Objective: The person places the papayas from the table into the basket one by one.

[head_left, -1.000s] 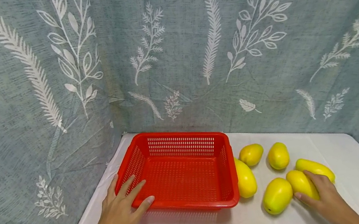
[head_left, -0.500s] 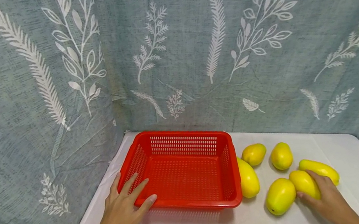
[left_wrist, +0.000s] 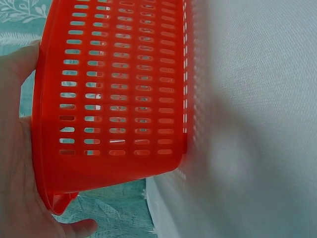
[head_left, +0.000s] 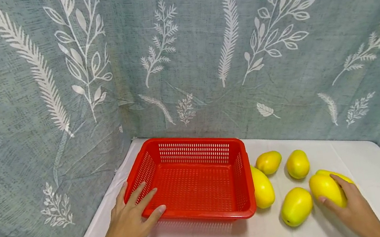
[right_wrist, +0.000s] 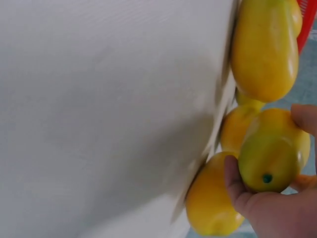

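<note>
My left hand lies across the near left corner of a red plastic basket, its fingers spread over the rim. In the left wrist view the slotted side of the basket fills the middle, and part of the hand shows along its rim. At the right, my right hand grips a yellow mango between thumb and fingers. The right wrist view shows the green stem end of this mango, raised beside the others. Another mango lies just left of it, and a longer one is partly hidden behind.
Between basket and right hand, one large mango lies against the basket's right side. Two smaller mangoes, one left and one right, lie farther back. A white cloth covers the table, with a patterned curtain behind.
My right hand has gripped the mango and raised it slightly, a little to the right, apart from its left neighbour and over the longer one. The left hand and basket stay in place.
</note>
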Motion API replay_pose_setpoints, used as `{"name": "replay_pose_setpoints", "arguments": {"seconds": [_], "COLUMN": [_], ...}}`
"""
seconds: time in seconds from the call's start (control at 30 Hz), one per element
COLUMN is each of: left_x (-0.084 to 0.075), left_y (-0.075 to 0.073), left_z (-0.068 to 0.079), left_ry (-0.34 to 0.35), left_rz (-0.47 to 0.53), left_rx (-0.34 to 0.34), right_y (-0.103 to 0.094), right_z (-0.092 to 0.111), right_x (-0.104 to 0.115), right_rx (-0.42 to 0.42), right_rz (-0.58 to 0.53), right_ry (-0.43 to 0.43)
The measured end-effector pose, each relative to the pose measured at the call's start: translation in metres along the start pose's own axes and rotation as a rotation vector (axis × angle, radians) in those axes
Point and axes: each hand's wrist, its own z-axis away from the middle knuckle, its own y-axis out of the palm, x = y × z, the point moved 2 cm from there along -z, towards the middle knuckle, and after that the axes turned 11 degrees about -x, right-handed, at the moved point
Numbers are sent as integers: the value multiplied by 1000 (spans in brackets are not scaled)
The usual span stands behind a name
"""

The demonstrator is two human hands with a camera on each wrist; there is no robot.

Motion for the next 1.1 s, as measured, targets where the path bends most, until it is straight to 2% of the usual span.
{"name": "replay_pose_setpoints", "arguments": {"seconds": [0.2,0.47,0.8,1.1], "left_x": [0,0,-1,-2], "left_y": [0,0,-1,-1], "left_z": [2,1,1,1], "left_ry": [5,-2,-1,-11], "left_rz": [4,1,1,4], "left_rx": [-9,-2,0,5], "right_y": [-4,-7,0,8], "right_z": [0,1,5,3], "right_x": [11,37,70,97], "right_rx": [7,52,97,93], "right_rz": [-65,-107,-166,-216], "right_ry": [49,89,78,34]}}
